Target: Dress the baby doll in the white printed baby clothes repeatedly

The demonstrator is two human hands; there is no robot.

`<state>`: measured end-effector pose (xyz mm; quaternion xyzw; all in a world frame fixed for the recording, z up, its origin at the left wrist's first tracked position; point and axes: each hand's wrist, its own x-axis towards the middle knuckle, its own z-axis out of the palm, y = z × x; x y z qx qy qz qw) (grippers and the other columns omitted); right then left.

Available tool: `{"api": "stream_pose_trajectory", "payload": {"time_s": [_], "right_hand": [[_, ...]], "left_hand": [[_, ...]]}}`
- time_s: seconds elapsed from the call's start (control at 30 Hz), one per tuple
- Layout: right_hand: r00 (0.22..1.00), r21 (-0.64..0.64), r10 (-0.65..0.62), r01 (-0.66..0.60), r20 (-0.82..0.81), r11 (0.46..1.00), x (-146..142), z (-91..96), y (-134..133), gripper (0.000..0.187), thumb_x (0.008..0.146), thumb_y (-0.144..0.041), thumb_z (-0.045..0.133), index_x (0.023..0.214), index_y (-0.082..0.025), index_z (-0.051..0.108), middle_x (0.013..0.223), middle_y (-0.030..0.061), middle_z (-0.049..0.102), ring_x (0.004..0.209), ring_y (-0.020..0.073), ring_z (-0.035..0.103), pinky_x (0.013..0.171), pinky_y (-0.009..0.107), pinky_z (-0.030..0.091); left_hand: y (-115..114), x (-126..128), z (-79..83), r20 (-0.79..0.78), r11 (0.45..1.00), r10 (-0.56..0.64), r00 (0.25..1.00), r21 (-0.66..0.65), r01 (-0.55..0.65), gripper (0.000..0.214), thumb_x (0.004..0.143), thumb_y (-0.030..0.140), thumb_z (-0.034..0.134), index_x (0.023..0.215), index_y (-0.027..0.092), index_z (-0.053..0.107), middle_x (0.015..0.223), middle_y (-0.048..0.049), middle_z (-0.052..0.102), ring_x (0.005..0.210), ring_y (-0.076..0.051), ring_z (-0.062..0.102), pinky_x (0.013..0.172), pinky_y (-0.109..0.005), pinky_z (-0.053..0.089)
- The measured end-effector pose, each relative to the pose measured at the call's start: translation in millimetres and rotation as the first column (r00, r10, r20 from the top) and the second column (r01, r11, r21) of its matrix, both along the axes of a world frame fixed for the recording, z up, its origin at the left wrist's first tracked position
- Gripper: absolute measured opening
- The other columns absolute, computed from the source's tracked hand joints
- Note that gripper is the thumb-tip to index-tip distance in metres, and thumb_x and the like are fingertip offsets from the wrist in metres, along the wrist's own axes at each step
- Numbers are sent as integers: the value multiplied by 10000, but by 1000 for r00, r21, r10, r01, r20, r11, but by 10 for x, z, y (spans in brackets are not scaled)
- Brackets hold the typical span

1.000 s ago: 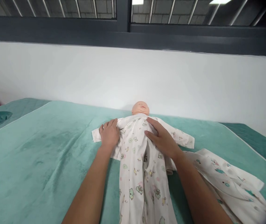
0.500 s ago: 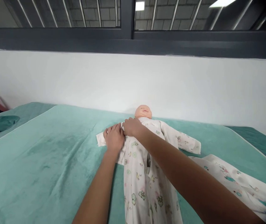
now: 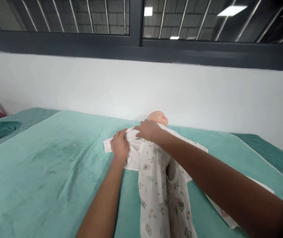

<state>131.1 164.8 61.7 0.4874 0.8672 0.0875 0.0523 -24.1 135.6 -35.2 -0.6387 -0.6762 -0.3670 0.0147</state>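
Teal bedding spreads below a white wall in our head view. At twelve o'clock lies the doll in its printed romper. Our left hand clutches the sleeve at eleven o'clock. Just beside it, our right hand pinches the collar fabric.

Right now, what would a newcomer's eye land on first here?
The baby doll in a white printed onesie, lying mid-frame on the teal blanket. Next, the left hand and right hand pinching the onesie's neckline taut just below the doll's head. A dark window frame spans the top.
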Motion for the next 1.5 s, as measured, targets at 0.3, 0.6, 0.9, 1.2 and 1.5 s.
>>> {"api": "stream_pose_trajectory", "payload": {"time_s": [0.3,0.6,0.9,1.2,1.5], "right_hand": [[998,61,-66,67,-13,996,383,202,-152,311,936,-457,443,1120,-279,620,1063,97,636,1098,305,532,778,378,422],[991,-1,-43,43,-126,999,-4,23,-158,368,934,-484,459,1203,-269,589,1142,111,619,1035,280,580,793,368,436],[661,62,-115,238,-741,969,554,-201,-156,423,984,-382,323,1308,-228,547,1316,73,585,1221,221,504,1004,340,386],[536,-5,-454,643,-712,766,1622,-1002,-522,474,864,-265,445,1319,-188,553,1289,98,620,1172,295,540,1004,425,363],[523,22,-451,670,-724,742,1610,-948,-506,377,905,-220,364,1215,-209,578,1159,81,672,1059,261,590,888,357,386]], "left_hand": [[18,-110,-90,100,998,29,995,-64,-22,440,910,129,349,1239,232,622,1206,-63,659,1073,-239,618,892,-366,462],[-104,47,86,-270,997,-58,961,33,70,534,890,173,466,1416,260,433,1340,-103,569,1248,-278,468,1138,-564,196],[-54,62,31,-318,991,26,948,-116,-66,513,865,234,487,1378,257,491,1263,-116,605,1142,-320,520,1079,-598,268],[-74,152,42,-357,991,43,933,-104,-86,516,845,188,444,1359,193,492,1250,-138,610,1148,-335,528,1055,-635,283],[-293,336,346,-272,998,-39,961,40,52,564,823,42,337,1354,165,481,1389,-117,524,1356,-269,389,1162,-574,183]]}}
